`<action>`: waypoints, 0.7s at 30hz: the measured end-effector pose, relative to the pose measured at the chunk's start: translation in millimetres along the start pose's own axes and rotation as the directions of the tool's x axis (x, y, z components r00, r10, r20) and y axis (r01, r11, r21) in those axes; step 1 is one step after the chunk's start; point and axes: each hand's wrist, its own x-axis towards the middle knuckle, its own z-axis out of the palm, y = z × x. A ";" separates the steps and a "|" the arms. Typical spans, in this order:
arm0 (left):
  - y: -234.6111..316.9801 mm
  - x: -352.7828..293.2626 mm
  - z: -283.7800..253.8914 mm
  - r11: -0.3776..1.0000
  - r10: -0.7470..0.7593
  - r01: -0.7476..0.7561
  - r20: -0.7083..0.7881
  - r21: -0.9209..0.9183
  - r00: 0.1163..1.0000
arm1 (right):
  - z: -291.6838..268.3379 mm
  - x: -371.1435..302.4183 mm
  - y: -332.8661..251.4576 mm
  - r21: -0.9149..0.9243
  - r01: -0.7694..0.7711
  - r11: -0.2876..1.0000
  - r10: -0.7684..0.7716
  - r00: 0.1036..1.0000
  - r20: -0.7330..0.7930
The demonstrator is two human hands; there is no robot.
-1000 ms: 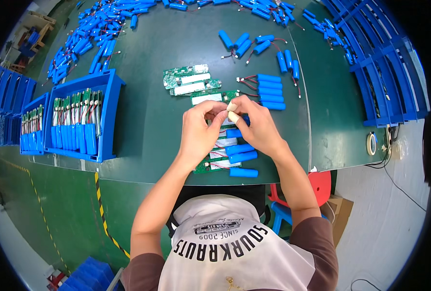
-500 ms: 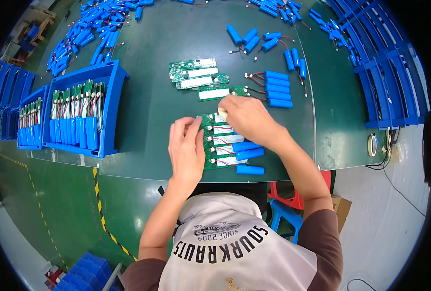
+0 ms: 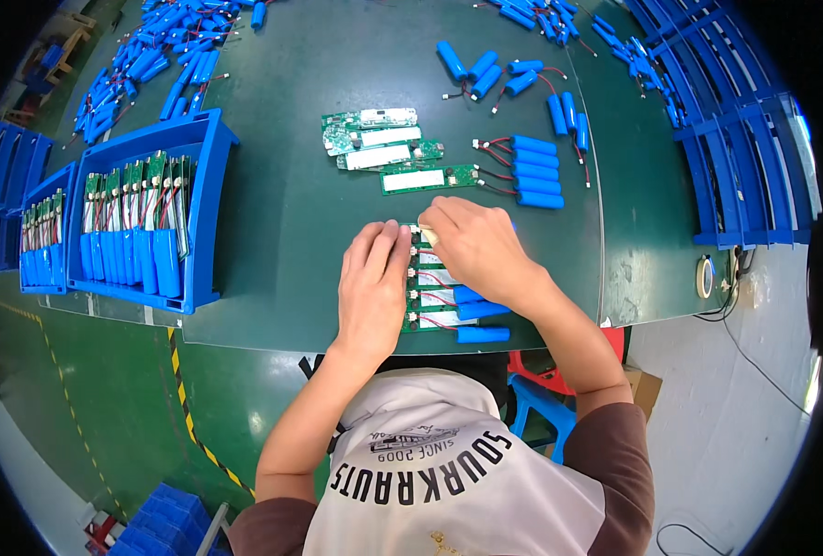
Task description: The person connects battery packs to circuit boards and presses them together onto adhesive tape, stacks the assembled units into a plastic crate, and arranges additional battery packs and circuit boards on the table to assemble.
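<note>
A column of green circuit boards (image 3: 415, 298) lies at the table's near edge, with white strips, small white connectors and red-black wires. Blue cylindrical batteries (image 3: 483, 334) are wired to the boards and lie at their right. My left hand (image 3: 371, 287) rests over the boards' left ends, its fingers stretched out and holding nothing. At the top board, my right hand (image 3: 479, 243) is closed on a small cream-coloured piece (image 3: 428, 236), whose kind I cannot make out. The fingertips of both hands nearly meet there. My right hand hides much of the upper boards.
Beyond my hands lie several loose boards (image 3: 383, 136) and a row of wired batteries (image 3: 535, 171). Blue bins (image 3: 209, 208) at the left hold boards with batteries. Battery heaps (image 3: 143, 65) lie far left and far right. Blue racks (image 3: 731, 139) and a tape roll (image 3: 705, 277) are at the right.
My left hand has slid right, further over the boards' left ends. My right hand has come slightly nearer, still pinching the cream piece at the top board. The whole view has shifted a little.
</note>
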 end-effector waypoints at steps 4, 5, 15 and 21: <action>1.0 2.4 -4.7 0.999 0.030 -0.030 0.016 0.040 0.999 | 4.2 1.4 3.5 0.102 -0.051 0.993 0.056 0.998 -0.042; 0.2 2.0 -4.3 0.999 0.027 -0.028 0.019 0.037 0.999 | 4.3 3.3 3.6 0.103 -0.054 0.993 0.058 0.998 -0.038; -0.1 6.8 -4.2 0.999 0.036 -0.036 0.018 -0.005 0.999 | 1.5 0.2 -20.5 0.042 -0.194 0.980 0.194 0.981 0.020; -2.9 15.3 -14.2 0.991 0.077 -0.078 0.016 0.107 0.997 | -43.9 -8.2 4.3 -0.008 -0.436 0.900 0.432 0.894 -0.118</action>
